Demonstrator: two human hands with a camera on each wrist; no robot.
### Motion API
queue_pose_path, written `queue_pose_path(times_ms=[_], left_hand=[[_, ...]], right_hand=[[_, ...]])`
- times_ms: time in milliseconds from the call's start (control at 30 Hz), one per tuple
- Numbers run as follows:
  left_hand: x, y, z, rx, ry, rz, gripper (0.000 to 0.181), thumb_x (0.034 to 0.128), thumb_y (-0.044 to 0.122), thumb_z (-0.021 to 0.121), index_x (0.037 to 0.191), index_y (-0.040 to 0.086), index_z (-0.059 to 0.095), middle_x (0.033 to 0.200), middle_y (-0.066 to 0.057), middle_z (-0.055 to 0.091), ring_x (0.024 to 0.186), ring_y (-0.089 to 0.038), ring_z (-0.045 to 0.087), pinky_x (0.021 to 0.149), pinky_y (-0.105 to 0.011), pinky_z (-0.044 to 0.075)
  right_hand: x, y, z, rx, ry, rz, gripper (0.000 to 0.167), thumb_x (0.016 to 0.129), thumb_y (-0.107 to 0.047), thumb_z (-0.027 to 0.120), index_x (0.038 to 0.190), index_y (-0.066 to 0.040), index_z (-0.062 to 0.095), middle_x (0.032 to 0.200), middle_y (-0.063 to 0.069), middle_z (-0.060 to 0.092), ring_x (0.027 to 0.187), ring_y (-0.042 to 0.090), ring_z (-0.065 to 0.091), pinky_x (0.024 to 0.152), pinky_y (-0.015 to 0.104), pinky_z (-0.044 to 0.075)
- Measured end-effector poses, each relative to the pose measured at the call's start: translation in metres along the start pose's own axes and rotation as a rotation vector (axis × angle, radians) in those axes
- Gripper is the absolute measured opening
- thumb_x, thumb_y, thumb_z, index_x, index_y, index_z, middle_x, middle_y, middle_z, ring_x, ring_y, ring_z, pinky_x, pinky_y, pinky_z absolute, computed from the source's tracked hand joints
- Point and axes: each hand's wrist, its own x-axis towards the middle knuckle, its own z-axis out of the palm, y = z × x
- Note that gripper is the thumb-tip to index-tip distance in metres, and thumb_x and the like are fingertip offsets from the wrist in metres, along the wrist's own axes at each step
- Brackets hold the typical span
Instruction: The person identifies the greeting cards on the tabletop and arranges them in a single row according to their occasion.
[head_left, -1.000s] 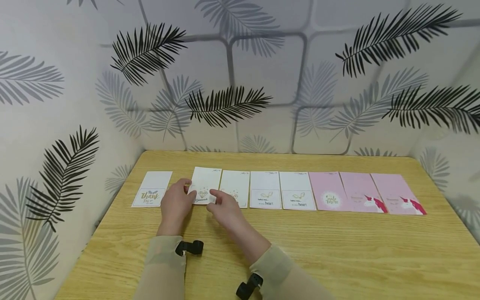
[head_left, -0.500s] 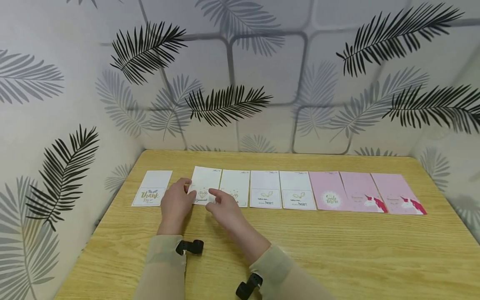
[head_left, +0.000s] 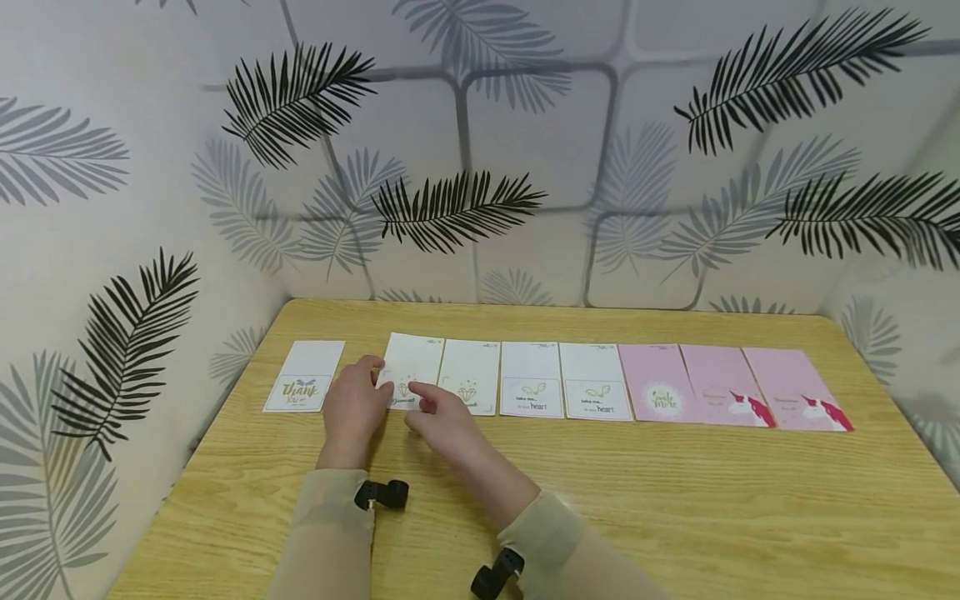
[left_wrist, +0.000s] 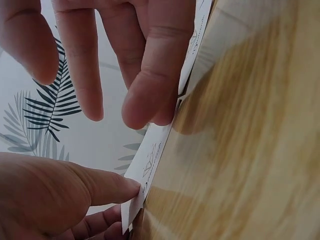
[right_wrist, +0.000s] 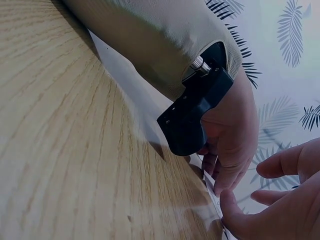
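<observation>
A white card (head_left: 413,354) with a gold diamond print lies second from the left in a row of cards. My left hand (head_left: 351,410) holds its left edge; in the left wrist view the thumb (left_wrist: 112,189) presses on its face, and the fingers are partly hidden beyond the edge. My right hand (head_left: 448,421) is over the card's lower right corner, fingers extended and thumb apart. In the left wrist view its fingertips hang at the card's surface; contact is hard to tell. A matching diamond card (head_left: 470,367) lies to the right.
A "Thank you" card (head_left: 306,375) lies left of a gap. Rightward come two "take me to your heart" cards (head_left: 529,367), a pink "Smile More" card (head_left: 651,371) and two pink unicorn cards (head_left: 787,371). All lie on the wooden table (head_left: 675,508) before a leaf-patterned wall.
My right hand has shifted slightly left across the diamond card, uncovering more of the neighbouring card's print. The left hand stays in place, and the cards look unmoved.
</observation>
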Motion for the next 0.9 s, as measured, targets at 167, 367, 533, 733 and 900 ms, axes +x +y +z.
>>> queue_pose_path(times_ms=[167, 367, 533, 733, 900], left_hand=[[-0.0017, 0.0006, 0.0002, 0.018, 0.012, 0.015, 0.04, 0.1021, 0.015, 0.074, 0.139, 0.001, 0.07, 0.117, -0.019, 0.073, 0.097, -0.039, 0.07, 0.082, -0.058, 0.057], [-0.0031, 0.0007, 0.0008, 0.039, 0.021, 0.036, 0.038, 0.1021, 0.015, 0.075, 0.136, 0.0, 0.071, 0.113, -0.02, 0.07, 0.094, -0.04, 0.068, 0.081, -0.058, 0.056], [-0.0016, -0.0006, 0.0019, 0.037, 0.024, 0.035, 0.038, 0.1018, 0.014, 0.075, 0.137, -0.001, 0.071, 0.112, -0.019, 0.07, 0.094, -0.04, 0.067, 0.081, -0.058, 0.056], [-0.0014, -0.0013, 0.0022, 0.039, 0.026, 0.039, 0.038, 0.101, 0.014, 0.074, 0.136, -0.001, 0.071, 0.112, -0.019, 0.07, 0.093, -0.04, 0.066, 0.081, -0.058, 0.055], [-0.0032, 0.0004, -0.0031, 0.009, 0.019, 0.035, 0.038, 0.1025, 0.014, 0.073, 0.137, -0.001, 0.07, 0.113, -0.021, 0.071, 0.096, -0.041, 0.068, 0.082, -0.059, 0.056]], right_hand=[[0.0009, 0.0009, -0.0004, 0.014, -0.005, 0.001, 0.063, 0.093, -0.002, 0.065, 0.156, -0.006, 0.063, 0.158, 0.022, 0.059, 0.151, 0.037, 0.051, 0.11, 0.048, 0.049], [0.0003, 0.0011, -0.0009, 0.026, -0.009, -0.006, 0.063, 0.092, -0.002, 0.064, 0.155, -0.005, 0.063, 0.158, 0.023, 0.058, 0.152, 0.038, 0.05, 0.112, 0.049, 0.048], [-0.0004, 0.0007, -0.0009, 0.029, -0.012, -0.004, 0.062, 0.093, -0.003, 0.064, 0.155, -0.005, 0.063, 0.158, 0.023, 0.058, 0.152, 0.038, 0.05, 0.113, 0.05, 0.047], [-0.0007, 0.0011, -0.0008, 0.022, -0.013, -0.004, 0.061, 0.095, -0.004, 0.065, 0.156, -0.007, 0.063, 0.159, 0.022, 0.058, 0.152, 0.038, 0.05, 0.114, 0.051, 0.047], [-0.0002, 0.0012, -0.001, 0.038, -0.003, -0.034, 0.061, 0.096, -0.004, 0.064, 0.157, -0.007, 0.062, 0.159, 0.02, 0.058, 0.152, 0.037, 0.05, 0.112, 0.05, 0.049]])
